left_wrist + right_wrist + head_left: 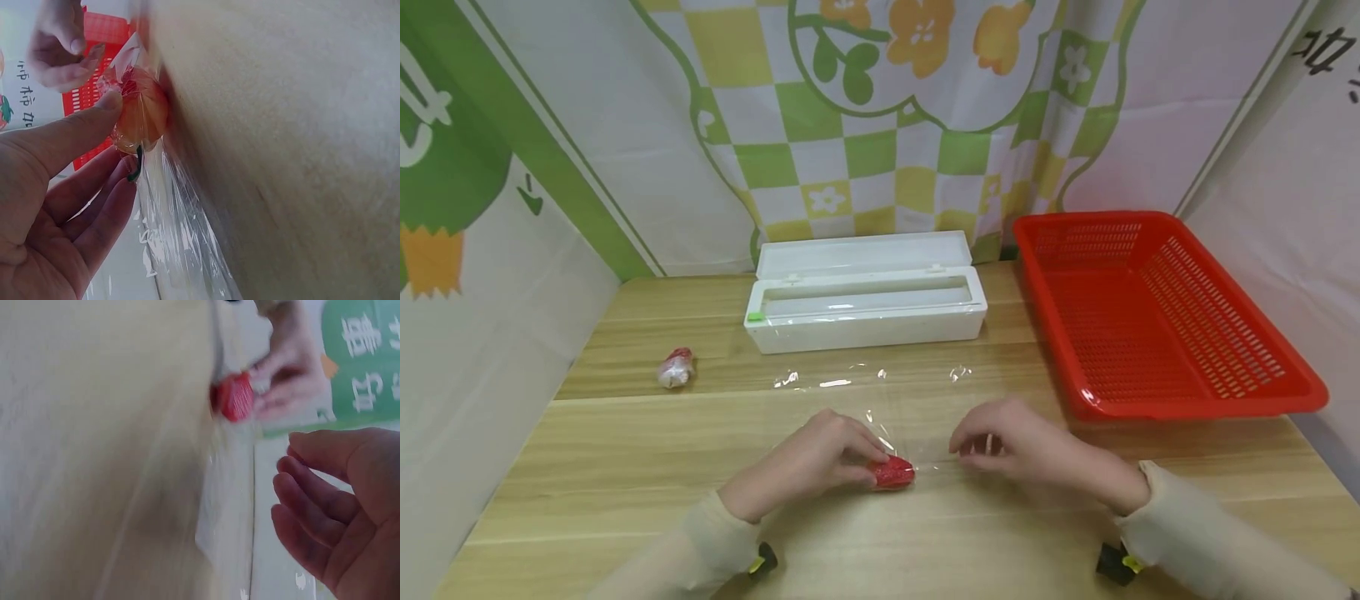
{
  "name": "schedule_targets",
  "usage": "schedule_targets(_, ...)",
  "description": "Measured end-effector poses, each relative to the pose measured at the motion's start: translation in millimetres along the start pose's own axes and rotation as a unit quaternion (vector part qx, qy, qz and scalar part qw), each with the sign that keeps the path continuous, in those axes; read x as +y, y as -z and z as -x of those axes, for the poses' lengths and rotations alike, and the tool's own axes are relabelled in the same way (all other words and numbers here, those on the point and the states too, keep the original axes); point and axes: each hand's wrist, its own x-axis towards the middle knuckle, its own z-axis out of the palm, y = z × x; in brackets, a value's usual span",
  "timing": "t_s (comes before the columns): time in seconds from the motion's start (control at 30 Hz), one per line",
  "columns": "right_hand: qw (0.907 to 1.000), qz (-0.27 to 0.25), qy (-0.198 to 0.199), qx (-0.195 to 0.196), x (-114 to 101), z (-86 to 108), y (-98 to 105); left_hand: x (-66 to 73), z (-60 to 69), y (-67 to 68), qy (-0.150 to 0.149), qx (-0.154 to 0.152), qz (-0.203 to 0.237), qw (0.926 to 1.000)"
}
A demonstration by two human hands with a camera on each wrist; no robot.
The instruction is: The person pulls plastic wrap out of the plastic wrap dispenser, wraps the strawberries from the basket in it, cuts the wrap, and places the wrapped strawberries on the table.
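Pinched in the nearer left hand, the red fruit points left-to-right; the loosely curled right hand, apparently empty, hangs apart rightward.

A pale wood-grain table carries everything. At its far middle stands a white box, lid raised at the back. A red basket sits at the far right, beside the box. A small red-and-white bundle lies on the left, apart. Clear film spreads nearer than the box.
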Motion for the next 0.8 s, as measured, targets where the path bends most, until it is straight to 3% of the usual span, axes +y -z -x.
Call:
schedule_targets(0.13,0.9944,0.061,0.086,0.005,-12.5,-7.3,-10.0,-1.0,-0.9,0.9,0.007,-0.005,0.005,1.0000)
schedule_targets(0.33,0.9714,0.153,0.178,0.036,-23.3,-17.2,-26.5,-4.3,-2.0,1.0,0.012,-0.004,0.024,0.9996)
schedule_targets(0.63,0.9571,0.192,0.213,0.041,-24.3,-28.0,-37.9,-8.3,-2.3,2.1,0.021,-0.008,0.059,0.9980)
schedule_targets(0.8,0.9527,0.231,0.197,0.018,-26.4,-30.1,-41.0,-9.3,-0.5,2.6,0.036,-0.011,0.094,0.9948)
